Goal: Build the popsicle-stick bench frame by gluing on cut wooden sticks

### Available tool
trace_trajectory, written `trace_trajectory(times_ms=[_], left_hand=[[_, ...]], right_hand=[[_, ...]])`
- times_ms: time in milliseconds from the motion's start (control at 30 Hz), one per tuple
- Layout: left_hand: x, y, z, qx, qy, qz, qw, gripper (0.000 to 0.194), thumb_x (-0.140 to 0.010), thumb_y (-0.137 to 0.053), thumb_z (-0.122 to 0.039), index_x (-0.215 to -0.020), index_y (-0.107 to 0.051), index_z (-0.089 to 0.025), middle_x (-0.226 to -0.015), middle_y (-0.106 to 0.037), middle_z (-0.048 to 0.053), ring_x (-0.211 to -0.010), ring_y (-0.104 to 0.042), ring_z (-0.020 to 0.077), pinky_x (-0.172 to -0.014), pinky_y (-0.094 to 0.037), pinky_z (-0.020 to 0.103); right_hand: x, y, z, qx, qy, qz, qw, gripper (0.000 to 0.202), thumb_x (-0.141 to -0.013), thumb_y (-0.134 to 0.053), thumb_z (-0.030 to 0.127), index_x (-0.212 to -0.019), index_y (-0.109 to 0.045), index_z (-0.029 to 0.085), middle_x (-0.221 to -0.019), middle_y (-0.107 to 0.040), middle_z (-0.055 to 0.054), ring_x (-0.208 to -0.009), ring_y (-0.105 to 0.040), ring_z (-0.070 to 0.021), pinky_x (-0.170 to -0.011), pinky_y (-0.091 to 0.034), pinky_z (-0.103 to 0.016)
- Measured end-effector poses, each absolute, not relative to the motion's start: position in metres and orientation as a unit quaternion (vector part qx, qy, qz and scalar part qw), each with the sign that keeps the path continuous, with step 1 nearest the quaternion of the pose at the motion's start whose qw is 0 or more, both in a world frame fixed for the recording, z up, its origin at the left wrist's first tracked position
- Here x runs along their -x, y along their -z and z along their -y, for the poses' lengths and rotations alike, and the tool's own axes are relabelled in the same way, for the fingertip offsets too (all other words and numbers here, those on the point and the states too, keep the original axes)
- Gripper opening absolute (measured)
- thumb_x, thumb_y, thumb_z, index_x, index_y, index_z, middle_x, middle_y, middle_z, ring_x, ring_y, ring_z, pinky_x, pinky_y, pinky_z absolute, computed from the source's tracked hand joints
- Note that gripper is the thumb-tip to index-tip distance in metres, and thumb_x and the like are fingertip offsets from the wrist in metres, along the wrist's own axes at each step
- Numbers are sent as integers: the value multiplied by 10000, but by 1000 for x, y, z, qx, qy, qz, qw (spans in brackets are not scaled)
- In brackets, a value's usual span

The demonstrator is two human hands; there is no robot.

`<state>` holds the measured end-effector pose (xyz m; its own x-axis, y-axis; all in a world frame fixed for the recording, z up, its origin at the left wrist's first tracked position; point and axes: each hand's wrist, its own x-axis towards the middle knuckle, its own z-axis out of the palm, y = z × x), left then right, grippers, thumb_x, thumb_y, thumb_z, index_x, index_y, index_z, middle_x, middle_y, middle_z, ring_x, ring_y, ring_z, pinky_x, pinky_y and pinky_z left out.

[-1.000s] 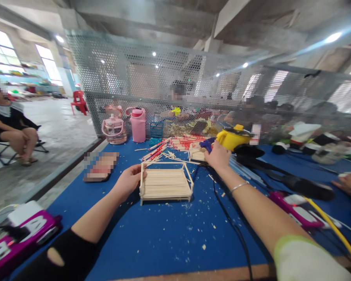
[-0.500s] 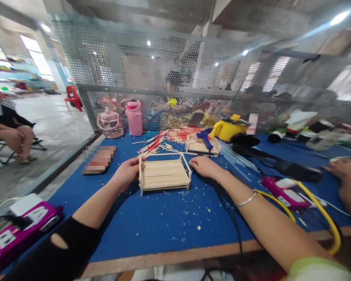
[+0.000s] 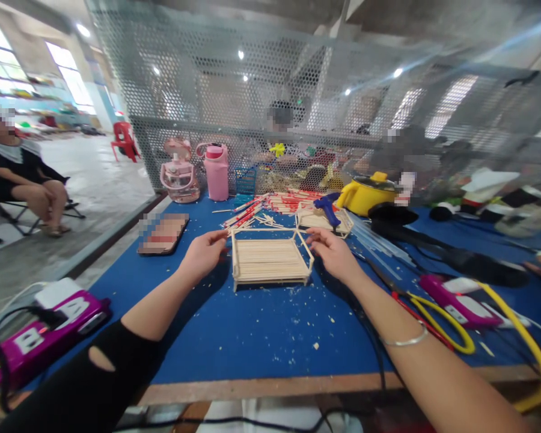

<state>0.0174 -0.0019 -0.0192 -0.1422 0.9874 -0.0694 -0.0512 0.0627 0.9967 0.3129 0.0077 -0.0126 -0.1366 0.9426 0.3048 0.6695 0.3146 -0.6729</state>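
The red-and-white sticks [image 3: 288, 202] at the far middle of the blue table [image 3: 261, 343] carry markings too small to read, and the face of the flat, dark-edged thing [image 3: 164, 234] on the left is blurred out. Near the middle of the table stands the stick rack [image 3: 269, 260], its pale rods laid side by side, with raised rails at its far side and ends. The left hand [image 3: 202, 255] is now partly open just beside the rack's left end, where half a second ago its fingers gripped that end. The right hand [image 3: 336, 255] is half open, fingers curved at the rack's far right corner; whether either hand touches the rack, I cannot tell. One second ago the right hand was on the blue glue gun [image 3: 328, 210], which now lies over a second rack [image 3: 307, 221] beyond that hand, as it did half a second ago. The scissors [image 3: 407, 294] with a yellow handle, mostly hidden by the right arm before, now show to its right. At the far left stand a clear pink jug [image 3: 180, 183] and a pink bottle [image 3: 217, 177]; at the far right sits a yellow pot [image 3: 369, 197], with clear rods [image 3: 379, 245] nearer.
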Motion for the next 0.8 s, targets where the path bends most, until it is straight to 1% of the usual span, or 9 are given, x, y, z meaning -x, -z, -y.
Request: trace_trajectory(times_ms=[67, 100, 167, 300, 467, 600, 667, 733, 800], left_hand=[[-15, 19, 1, -429, -546, -539, 477, 431, -774, -625, -439, -1110, -675, -173, -1184, -668, 101, -1077, -604, 246, -842, -469, 317], [-16, 18, 1, -434, -548, -523, 488, 459, -835, -534, -494, -1156, -653, -189, -1262, -628, 91, -1171, -555, 240, -907, -441, 324], [-20, 17, 4, -444, -546, -479, 524, 566, -893, -364, -591, -1236, -606, -212, -1369, -548, 73, -1295, -455, 225, -1005, -378, 338], [-29, 18, 10, -460, -527, -428, 572, 684, -862, -308, -687, -1307, -553, -229, -1433, -473, 70, -1373, -352, 235, -1061, -327, 356], [-29, 19, 9, -474, -518, -429, 569, 644, -874, -289, -677, -1307, -552, -278, -1425, -485, 41, -1381, -338, 232, -1062, -332, 373], [-29, 17, 11, -485, -508, -423, 572, 648, -877, -270, -678, -1327, -527, -289, -1461, -437, 30, -1405, -285, 244, -1114, -253, 427], [-31, 15, 13, -479, -514, -423, 571, 661, -884, -261, -668, -1391, -442, -285, -1473, -420, 38, -1406, -282, 242, -1127, -229, 442], [-33, 14, 15, -464, -527, -425, 571, 695, -896, -252, -652, -1468, -292, -259, -1487, -396, 58, -1403, -288, 232, -1128, -232, 445], [-34, 14, 16, -456, -533, -429, 570, 717, -901, -244, -644, -1491, -219, -236, -1494, -382, 69, -1405, -286, 225, -1131, -234, 439]], right_hand=[[-311, 15, -3, 504, -263, 720, 397, 438, -903, -336, 278, -1310, -457, 173, -1241, -613, -107, -1101, -599, -187, -844, -506, -320], [-311, 15, 0, 475, -298, 716, 417, 461, -933, -322, 339, -1357, -421, 188, -1340, -551, -102, -1213, -531, -187, -913, -483, -332], [-308, 14, 4, 427, -341, 713, 439, 530, -954, -310, 475, -1410, -378, 213, -1462, -430, -78, -1352, -381, -184, -1056, -380, -355], [-304, 15, 7, 397, -360, 726, 431, 628, -935, -299, 590, -1448, -338, 230, -1500, -373, -62, -1390, -317, -190, -1160, -215, -386], [-305, 20, 4, 366, -392, 722, 438, 634, -945, -285, 577, -1485, -238, 249, -1505, -362, -42, -1410, -269, -179, -1168, -189, -393], [-305, 21, 4, 355, -416, 710, 443, 612, -954, -291, 552, -1489, -220, 262, -1521, -333, -34, -1416, -251, -174, -1169, -179, -396], [-304, 20, 5, 354, -414, 703, 457, 618, -948, -295, 562, -1491, -208, 280, -1541, -286, -21, -1429, -210, -170, -1170, -173, -394], [-304, 20, 5, 360, -406, 693, 475, 631, -940, -301, 576, -1494, -191, 295, -1559, -234, -6, -1440, -165, -166, -1172, -163, -395], [-304, 21, 5, 373, -401, 687, 478, 639, -936, -308, 582, -1495, -184, 299, -1558, -239, -7, -1441, -166, -171, -1172, -153, -406]])
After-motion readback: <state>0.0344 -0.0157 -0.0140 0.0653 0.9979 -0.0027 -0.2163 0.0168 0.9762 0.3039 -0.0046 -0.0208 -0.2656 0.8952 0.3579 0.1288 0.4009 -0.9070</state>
